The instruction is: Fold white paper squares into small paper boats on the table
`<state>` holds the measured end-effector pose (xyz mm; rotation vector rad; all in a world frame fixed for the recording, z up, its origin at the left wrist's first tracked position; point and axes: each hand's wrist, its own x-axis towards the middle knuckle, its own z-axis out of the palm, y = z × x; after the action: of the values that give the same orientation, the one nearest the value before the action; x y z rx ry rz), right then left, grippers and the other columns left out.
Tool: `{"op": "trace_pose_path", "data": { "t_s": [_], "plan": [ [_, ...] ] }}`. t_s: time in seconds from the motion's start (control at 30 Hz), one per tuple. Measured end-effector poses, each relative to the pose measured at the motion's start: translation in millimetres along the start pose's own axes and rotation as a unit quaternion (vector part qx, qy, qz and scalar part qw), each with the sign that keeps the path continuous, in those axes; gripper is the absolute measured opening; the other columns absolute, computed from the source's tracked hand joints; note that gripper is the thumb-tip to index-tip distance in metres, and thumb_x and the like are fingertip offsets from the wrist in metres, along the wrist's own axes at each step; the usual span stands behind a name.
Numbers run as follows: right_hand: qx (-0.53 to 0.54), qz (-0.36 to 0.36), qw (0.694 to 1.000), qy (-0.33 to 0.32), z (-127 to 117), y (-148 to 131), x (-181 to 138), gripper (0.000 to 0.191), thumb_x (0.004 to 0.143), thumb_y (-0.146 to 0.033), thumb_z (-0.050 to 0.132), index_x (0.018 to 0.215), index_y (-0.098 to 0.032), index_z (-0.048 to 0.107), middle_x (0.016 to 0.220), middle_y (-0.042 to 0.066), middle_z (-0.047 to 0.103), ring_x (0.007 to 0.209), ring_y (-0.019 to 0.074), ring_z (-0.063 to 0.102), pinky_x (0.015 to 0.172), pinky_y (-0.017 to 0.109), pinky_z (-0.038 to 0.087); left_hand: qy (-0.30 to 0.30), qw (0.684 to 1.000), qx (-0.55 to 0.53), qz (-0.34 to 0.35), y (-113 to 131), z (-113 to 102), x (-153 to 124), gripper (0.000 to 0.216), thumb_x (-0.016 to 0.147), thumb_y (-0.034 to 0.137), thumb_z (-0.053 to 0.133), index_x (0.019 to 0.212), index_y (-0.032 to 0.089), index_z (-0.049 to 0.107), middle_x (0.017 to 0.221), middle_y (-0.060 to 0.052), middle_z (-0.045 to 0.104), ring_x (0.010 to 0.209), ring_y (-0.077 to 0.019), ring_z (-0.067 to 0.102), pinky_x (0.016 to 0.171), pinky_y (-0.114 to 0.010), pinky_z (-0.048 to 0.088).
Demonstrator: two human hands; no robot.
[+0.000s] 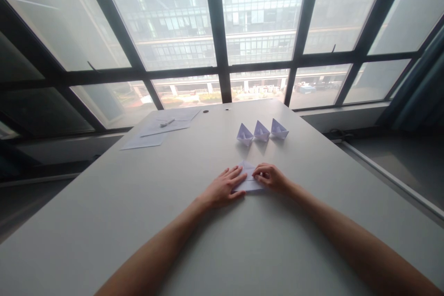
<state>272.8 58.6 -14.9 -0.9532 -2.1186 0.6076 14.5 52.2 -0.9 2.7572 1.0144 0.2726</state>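
Observation:
A partly folded piece of white paper [250,186] lies on the table in front of me, with a pointed top and a straight lower edge. My left hand [224,187] rests flat over its left side, fingers spread and pressing on it. At the right side, my right hand [272,178] has its fingers curled, with thumb and index finger together on the sheet's fold. The exact spot they pinch is partly covered by the fingers. Just beyond the hands, three folded paper boats [261,131] stand upright side by side.
Several white sheets [147,141] overlap at the table's far left, with a small light-coloured object [167,123], perhaps a pen, on top. A round dark hole [206,111] is set in the white tabletop [138,203] near the far edge. Large windows [258,14] rise behind it.

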Motion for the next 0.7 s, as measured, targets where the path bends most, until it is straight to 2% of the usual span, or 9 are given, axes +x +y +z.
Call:
{"op": "trace_pose_path", "data": {
  "t_s": [0.07,0.13,0.27,0.37,0.47,0.6,0.7],
  "plan": [
    [-0.018,-0.008,1.000,-0.006,-0.4,-1.3,-0.3,0.014,0.085,-0.014,0.062,0.089,-0.020,0.075,0.085,0.005,0.069,0.077,0.0176,0.060,0.073,0.030,0.048,0.021,1.000,-0.015,-0.010,2.0,-0.4,-0.5,0.072,0.096,0.052,0.052,0.156,0.025,0.024,0.160,-0.008,0.032,0.149,-0.0250,0.024,0.123,-0.045,0.021],
    [-0.037,-0.026,0.999,-0.017,-2.1,-4.0,-1.0,0.011,0.085,-0.019,0.065,0.090,-0.021,0.075,0.089,0.006,0.069,0.084,0.0192,0.062,0.079,0.031,0.049,0.038,0.999,-0.027,-0.020,3.5,-0.5,-0.9,0.073,0.094,0.051,0.054,0.155,0.022,0.025,0.156,-0.010,0.038,0.148,-0.0248,0.027,0.122,-0.044,0.023],
    [-0.056,-0.072,0.994,-0.062,-7.9,-11.2,-2.8,0.017,0.083,-0.031,0.072,0.098,-0.024,0.075,0.100,0.006,0.068,0.095,0.0207,0.062,0.084,0.032,0.049,0.047,0.998,-0.035,-0.025,4.3,-0.3,-1.6,0.050,0.094,0.049,0.055,0.135,0.021,0.047,0.152,-0.011,0.045,0.148,-0.0266,0.029,0.121,-0.046,0.027],
    [-0.061,-0.091,0.991,-0.077,-10.7,-14.3,-3.3,0.023,0.078,-0.027,0.076,0.101,-0.024,0.074,0.104,0.007,0.068,0.097,0.0210,0.062,0.084,0.032,0.050,0.048,0.998,-0.030,-0.022,4.4,-1.2,-1.2,0.034,0.096,0.046,0.054,0.119,0.021,0.056,0.153,-0.011,0.044,0.147,-0.0272,0.029,0.120,-0.046,0.030],
    [-0.066,-0.090,0.991,-0.070,-11.0,-13.0,-3.0,0.024,0.077,-0.016,0.071,0.099,-0.024,0.074,0.102,0.006,0.070,0.094,0.0206,0.063,0.084,0.032,0.050,0.069,0.997,-0.012,-0.013,5.5,-4.1,-0.1,0.028,0.097,0.043,0.053,0.114,0.021,0.060,0.148,-0.010,0.049,0.144,-0.0270,0.035,0.117,-0.045,0.036],
    [-0.036,-0.048,0.997,-0.045,-10.6,-4.1,-3.7,0.021,0.082,-0.012,0.061,0.095,-0.021,0.075,0.095,0.005,0.074,0.080,0.0173,0.066,0.074,0.028,0.051,0.103,0.994,0.032,-0.013,7.0,-9.2,0.5,0.023,0.099,0.040,0.051,0.107,0.023,0.065,0.123,-0.008,0.065,0.122,-0.0257,0.056,0.105,-0.043,0.046],
    [-0.024,-0.019,0.999,-0.027,-10.4,4.5,-5.3,0.019,0.086,-0.016,0.059,0.096,-0.020,0.076,0.088,0.004,0.076,0.071,0.0165,0.066,0.070,0.027,0.050,0.128,0.990,0.028,-0.044,5.6,-9.5,-0.5,0.025,0.103,0.034,0.042,0.109,0.024,0.064,0.108,-0.006,0.069,0.103,-0.0222,0.064,0.095,-0.039,0.050]
  ]
}}
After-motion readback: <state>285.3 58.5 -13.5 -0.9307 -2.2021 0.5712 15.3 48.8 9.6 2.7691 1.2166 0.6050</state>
